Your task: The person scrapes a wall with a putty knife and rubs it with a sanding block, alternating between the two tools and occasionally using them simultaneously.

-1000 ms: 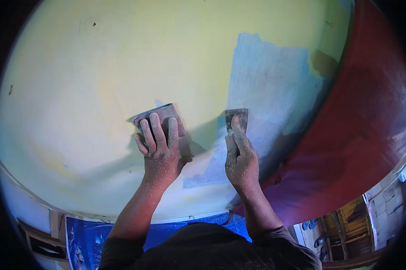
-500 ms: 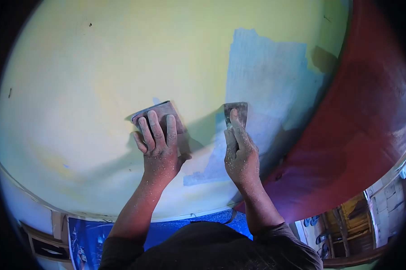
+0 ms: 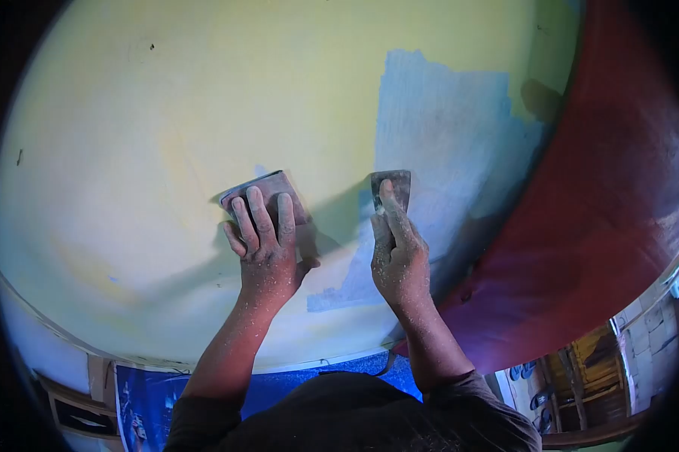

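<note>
My left hand (image 3: 264,237) presses a folded piece of sandpaper (image 3: 285,190) against the pale yellow-green wall (image 3: 256,98). Its fingers are spread across the paper and the thumb sticks out to the right. My right hand (image 3: 401,260) is closed around a putty knife, its index finger laid along the dark, flared blade (image 3: 401,183). The blade is near or against the wall; contact is not clear. The knife's handle is hidden in the hand. Around and above it spreads a light blue patch (image 3: 445,113). Pale dust covers both hands and forearms.
A dark red surface (image 3: 580,218) curves along the right side. Below the wall is a blue printed sheet (image 3: 149,403). A wooden frame (image 3: 83,399) stands at lower left, wooden shelving (image 3: 599,369) and dark sandals (image 3: 539,399) at lower right.
The right hand and the blue patch appear very slightly further left, as the view has shifted a little. Both hands keep the same places and grips.
</note>
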{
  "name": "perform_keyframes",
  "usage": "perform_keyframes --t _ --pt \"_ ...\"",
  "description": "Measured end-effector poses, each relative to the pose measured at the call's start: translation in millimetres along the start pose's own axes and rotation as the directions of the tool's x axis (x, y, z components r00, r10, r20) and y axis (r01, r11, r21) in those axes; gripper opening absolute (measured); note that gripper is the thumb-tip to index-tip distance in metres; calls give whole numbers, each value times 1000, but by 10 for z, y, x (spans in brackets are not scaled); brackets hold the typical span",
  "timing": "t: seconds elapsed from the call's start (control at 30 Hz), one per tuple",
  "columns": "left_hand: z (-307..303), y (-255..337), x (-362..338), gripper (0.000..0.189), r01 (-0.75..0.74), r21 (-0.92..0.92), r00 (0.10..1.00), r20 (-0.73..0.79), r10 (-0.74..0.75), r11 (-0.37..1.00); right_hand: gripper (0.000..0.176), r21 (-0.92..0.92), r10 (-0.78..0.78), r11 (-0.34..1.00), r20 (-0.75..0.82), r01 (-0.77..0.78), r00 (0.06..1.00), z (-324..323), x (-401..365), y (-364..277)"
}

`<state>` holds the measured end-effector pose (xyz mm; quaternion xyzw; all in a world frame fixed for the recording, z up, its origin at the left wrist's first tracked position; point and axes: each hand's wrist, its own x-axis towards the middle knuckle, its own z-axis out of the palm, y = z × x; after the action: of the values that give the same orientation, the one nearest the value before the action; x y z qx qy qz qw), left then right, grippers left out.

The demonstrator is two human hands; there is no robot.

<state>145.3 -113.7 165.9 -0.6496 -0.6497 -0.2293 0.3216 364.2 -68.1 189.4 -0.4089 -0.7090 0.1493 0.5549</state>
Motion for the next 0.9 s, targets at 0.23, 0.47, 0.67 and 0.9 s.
perform_keyframes --t 0.23,0.47,0.67,0.9 --pt "11 0 5 146 1 42 1000 -8 -1 999 48 -18 -52 998 -9 52 999 21 40 23" --pt "24 -19 10 143 -6 43 1000 -9 6 999 47 -50 -58 997 -1 58 998 22 26 35" --pt "12 -18 -20 142 -2 -8 1000 -2 2 1000 47 7 71 997 53 -72 996 -48 145 -168" --pt "19 -32 6 144 -2 -3 1000 -22 2 1000 46 -36 -13 999 4 13 1000 0 99 -72"
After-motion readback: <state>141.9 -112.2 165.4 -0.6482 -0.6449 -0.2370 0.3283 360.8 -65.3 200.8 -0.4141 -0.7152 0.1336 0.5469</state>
